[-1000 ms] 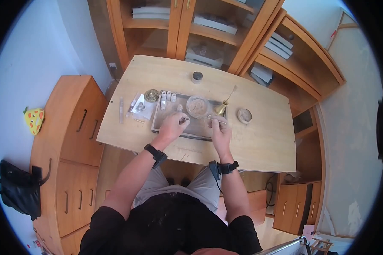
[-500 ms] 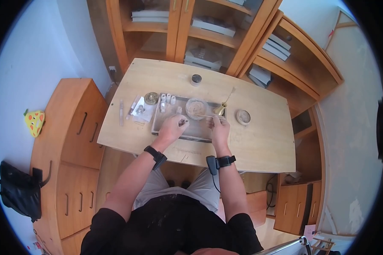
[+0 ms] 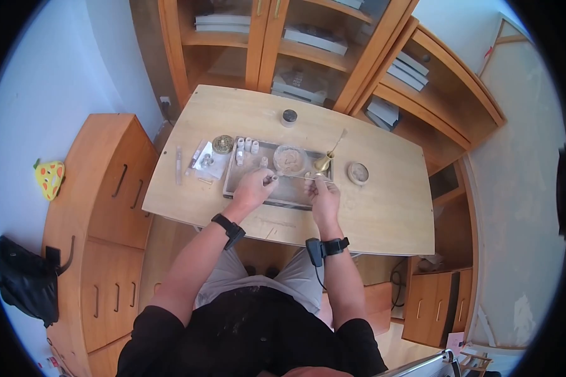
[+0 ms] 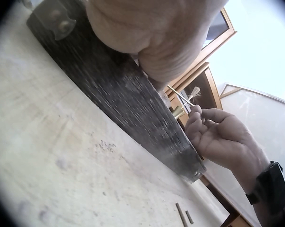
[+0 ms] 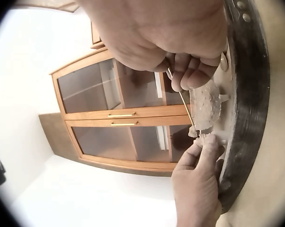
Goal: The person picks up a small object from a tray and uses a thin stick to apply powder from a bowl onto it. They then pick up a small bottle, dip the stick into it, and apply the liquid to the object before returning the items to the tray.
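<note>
a pale wall [image 3: 44,113] rises at the left behind a wooden cabinet [image 3: 110,220], glass-fronted wooden bookcases [image 3: 253,50] line the far side, and low wooden drawers [image 3: 429,308] stand at the right.

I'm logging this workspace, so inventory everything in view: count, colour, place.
Wooden table: 1, pale, centre.
Rectangular tray: 1, dark, on table.
Textured glass bowl: 1, clear, in tray.
Small bottles: several, white, tray's left end.
Metal vase: 1, brass, tray's right end.
Slim brush: 1, pale, in vase.
Round jar: 1, dark-topped, table's far side.
Round pot: 1, brownish, right of tray.
Flat sheet: 1, white, left of tray.
Patterned disc: 1, dull gold, left of tray.
Loose sticks: several, brown, on table.
Bag: 1, black, far left.
Rounded pouch: 1, yellow, far left.
Wooden cabinets: several, brown, around table.
Thin rod: 1, tan, right hand.
Small object: 1, pale, left hand.
Hands: 2, bare, at tray.
</note>
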A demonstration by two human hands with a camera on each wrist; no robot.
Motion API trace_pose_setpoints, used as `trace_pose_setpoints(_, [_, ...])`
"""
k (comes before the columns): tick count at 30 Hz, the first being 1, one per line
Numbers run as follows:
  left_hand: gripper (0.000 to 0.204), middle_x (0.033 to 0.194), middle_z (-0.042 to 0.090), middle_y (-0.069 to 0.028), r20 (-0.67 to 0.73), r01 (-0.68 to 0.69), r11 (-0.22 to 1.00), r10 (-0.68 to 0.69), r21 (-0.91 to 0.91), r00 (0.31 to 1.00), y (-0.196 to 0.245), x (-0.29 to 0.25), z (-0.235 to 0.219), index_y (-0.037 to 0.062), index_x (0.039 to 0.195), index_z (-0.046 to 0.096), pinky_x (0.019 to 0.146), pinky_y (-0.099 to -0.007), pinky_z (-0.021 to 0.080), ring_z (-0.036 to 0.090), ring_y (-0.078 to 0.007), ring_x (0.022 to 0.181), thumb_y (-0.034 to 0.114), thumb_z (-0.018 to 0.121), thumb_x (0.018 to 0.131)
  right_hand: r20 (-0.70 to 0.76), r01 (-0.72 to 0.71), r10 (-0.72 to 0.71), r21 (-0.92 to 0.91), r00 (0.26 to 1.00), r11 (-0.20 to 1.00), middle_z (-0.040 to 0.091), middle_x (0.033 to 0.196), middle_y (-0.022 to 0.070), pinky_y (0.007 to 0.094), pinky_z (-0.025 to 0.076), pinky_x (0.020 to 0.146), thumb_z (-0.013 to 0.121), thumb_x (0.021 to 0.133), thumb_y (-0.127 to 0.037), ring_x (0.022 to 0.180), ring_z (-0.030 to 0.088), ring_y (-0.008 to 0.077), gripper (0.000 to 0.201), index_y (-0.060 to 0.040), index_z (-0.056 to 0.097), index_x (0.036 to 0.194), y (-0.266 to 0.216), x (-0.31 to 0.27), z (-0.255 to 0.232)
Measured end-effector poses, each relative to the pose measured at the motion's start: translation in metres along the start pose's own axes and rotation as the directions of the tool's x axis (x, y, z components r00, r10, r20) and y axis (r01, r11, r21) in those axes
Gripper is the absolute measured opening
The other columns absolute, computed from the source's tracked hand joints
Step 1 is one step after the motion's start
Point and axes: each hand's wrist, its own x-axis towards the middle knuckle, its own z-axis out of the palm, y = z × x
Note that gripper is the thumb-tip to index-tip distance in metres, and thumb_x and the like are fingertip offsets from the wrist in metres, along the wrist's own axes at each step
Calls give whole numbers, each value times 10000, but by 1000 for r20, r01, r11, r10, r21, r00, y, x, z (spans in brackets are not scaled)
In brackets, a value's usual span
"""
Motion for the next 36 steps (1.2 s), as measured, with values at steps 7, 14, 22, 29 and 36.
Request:
trace_pose_setpoints(7, [266,964,730,-189,48,42,999,-43,7,998,4,1,-4,7,1017,709,797,-424,554,709,-341,889,235,760,888,113,255,-232,-277,966,926,720,899,62,269,534,739,570,1060,-132,793,652,111,180,6,685,1050,-5,-15,12])
trace_pose_setpoints(14, [258,947,733,-183,52,36,999,-36,-13,998,4,1,-3,11,1012,709,793,-420,551,712,-333,888,238,750,898,174,394,-354,-360,919,845,722,904,60,272,534,767,559,1072,-153,798,642,105,224,29,691,1080,-8,-15,14])
trace_pose_setpoints(22, [250,957,735,-181,68,51,999,-50,-5,996,3,1,-4,18,1010,709,799,-422,550,709,-340,889,247,731,912,62,366,-420,-614,905,699,703,831,47,263,512,727,577,1050,-157,746,625,97,234,49,681,1090,-16,14,19])
trace_pose_setpoints(29, [252,978,746,-185,60,46,999,-46,-8,997,8,-1,-7,25,1027,717,808,-421,560,720,-340,909,249,724,911,-32,121,-132,-229,991,966,712,857,86,285,528,694,572,1040,-134,752,654,143,224,56,671,1105,15,32,12])
trace_pose_setpoints(36, [256,990,744,-187,71,51,999,-50,-5,996,9,-1,-7,24,1028,715,811,-418,561,723,-338,922,251,721,912,-53,-48,57,151,997,987,723,928,124,309,562,716,543,1046,-102,786,673,181,198,42,654,1125,12,26,-2])
